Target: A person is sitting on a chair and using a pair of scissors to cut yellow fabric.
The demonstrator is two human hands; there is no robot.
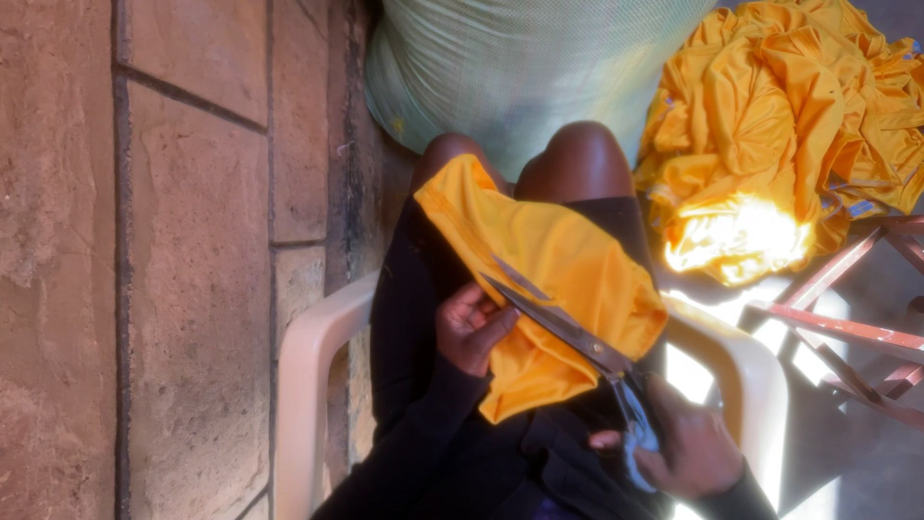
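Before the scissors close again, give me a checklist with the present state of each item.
1. Scissors held at the handles by the right hand: ok.
2. Yellow cloth gripped by the left hand at its edge: ok.
3. Left-hand fingers out of the blades' path: cannot tell, they sit close beside the blades.
4. Blades lying on the cloth, tips pointing away from the body: ok.
5. Cloth resting on the lap, above the knees: ok.
6. Pile of yellow cloth apart from the piece in hand: ok.
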